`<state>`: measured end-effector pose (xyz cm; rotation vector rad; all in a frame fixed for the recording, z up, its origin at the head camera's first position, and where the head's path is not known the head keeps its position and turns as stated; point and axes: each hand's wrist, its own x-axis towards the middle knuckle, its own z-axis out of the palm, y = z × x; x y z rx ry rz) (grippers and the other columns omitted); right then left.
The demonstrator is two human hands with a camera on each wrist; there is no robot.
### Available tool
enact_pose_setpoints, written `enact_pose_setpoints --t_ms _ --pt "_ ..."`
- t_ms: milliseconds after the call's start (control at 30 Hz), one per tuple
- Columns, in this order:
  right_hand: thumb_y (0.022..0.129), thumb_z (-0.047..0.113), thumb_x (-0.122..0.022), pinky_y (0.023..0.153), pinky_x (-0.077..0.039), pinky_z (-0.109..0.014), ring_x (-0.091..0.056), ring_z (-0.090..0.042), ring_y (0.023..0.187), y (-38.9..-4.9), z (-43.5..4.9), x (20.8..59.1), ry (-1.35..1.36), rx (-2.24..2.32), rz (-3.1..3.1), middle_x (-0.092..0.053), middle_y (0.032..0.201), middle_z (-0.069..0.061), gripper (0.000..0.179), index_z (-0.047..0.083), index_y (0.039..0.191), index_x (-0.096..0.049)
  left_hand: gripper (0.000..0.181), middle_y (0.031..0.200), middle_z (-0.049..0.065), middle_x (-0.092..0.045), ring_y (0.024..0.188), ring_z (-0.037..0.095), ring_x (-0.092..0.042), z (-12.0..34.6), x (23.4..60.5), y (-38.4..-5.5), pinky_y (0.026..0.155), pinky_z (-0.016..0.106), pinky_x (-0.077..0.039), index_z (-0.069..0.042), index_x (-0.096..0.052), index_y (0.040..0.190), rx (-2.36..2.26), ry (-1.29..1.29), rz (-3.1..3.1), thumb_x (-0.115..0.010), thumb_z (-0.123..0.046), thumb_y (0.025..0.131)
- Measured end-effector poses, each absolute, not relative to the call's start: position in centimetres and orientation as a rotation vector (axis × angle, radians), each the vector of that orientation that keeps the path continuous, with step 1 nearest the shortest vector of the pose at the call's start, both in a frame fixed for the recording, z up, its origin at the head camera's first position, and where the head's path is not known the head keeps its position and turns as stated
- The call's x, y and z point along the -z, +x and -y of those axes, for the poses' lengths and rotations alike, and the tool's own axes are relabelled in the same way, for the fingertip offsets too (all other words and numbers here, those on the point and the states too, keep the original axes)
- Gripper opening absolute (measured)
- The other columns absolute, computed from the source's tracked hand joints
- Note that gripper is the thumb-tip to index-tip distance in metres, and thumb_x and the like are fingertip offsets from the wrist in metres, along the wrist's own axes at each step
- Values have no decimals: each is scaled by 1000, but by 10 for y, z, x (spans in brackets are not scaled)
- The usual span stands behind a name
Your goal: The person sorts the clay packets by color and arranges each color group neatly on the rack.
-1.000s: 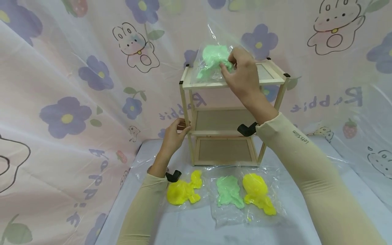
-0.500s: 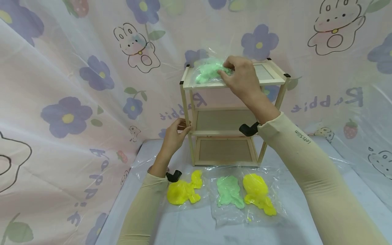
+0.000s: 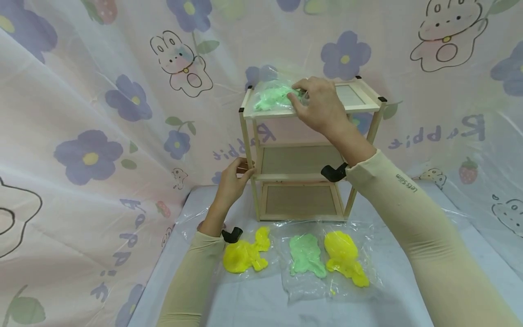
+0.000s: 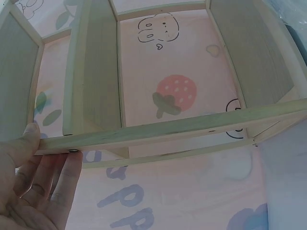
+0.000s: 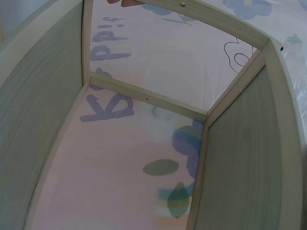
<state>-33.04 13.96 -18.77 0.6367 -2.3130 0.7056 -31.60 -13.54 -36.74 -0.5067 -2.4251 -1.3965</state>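
Observation:
A small wooden rack (image 3: 282,177) with three tiers stands on the table. On the left of its top tier lies a clear plastic bag of mint-green putty-like stuff (image 3: 267,99), sagging flat. My right hand (image 3: 320,104) holds the bag's right end between thumb and curled fingers. Lower down, my left hand (image 3: 230,185) grips the left front post at the middle tier. In the left wrist view, the thumb of that left hand (image 4: 43,184) is on one side of the post and its fingers on the other. The right wrist view looks in between the tiers; the right hand is hidden there.
In front of the rack lie clear bags holding a yellow lump (image 3: 241,257), a green lump (image 3: 305,255) and another yellow lump (image 3: 342,252). A printed curtain (image 3: 143,150) hangs behind and at the left. White cloth (image 3: 253,304) covers the table.
My right hand has lowered the bag of green stuff from upright down onto the top tier and shifted slightly left. My left hand keeps its place on the post.

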Motion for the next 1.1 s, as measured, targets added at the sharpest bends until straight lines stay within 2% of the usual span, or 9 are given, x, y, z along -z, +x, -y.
enact_pose_setpoints --t_ms 133,367,600,833,1100 --pt "110 20 -59 100 -50 -47 -63 -38 107 -332 -142 190 681 -837 2181 -71 114 -24 34 -5 130 -70 24 119 13 -73 112 32 -68 135 368 -317 94 48 -62 -7 -69 126 1396 -508 2412 -73 -18 105" --pt "106 16 -63 103 -53 -42 -66 -32 108 -330 -148 193 745 -960 1977 -73 120 -21 28 -4 123 -74 24 118 13 -73 112 32 -68 136 368 -318 94 48 -62 -7 -69 126 1415 -518 2400 -73 -18 105" --pt "104 12 -64 100 -51 -31 -66 -31 106 -319 -152 206 808 -974 1780 -74 116 -20 25 -4 120 -74 24 119 12 -73 113 32 -68 137 369 -319 94 49 -62 -8 -69 126 1407 -534 2393 -74 -18 105" --pt "99 7 -66 97 -51 -30 -66 -31 100 -300 -154 220 814 -1020 1595 -75 109 -19 20 -5 111 -76 25 119 12 -73 114 32 -68 137 370 -319 95 49 -62 -8 -69 126 1395 -534 2400 -73 -18 105" --pt "96 10 -70 95 -49 -29 -65 -30 98 -273 -157 235 766 -1050 1608 -75 105 -18 21 -4 110 -76 23 119 12 -73 113 32 -69 137 370 -319 96 50 -60 -8 -69 125 1402 -518 2405 -74 -18 104"
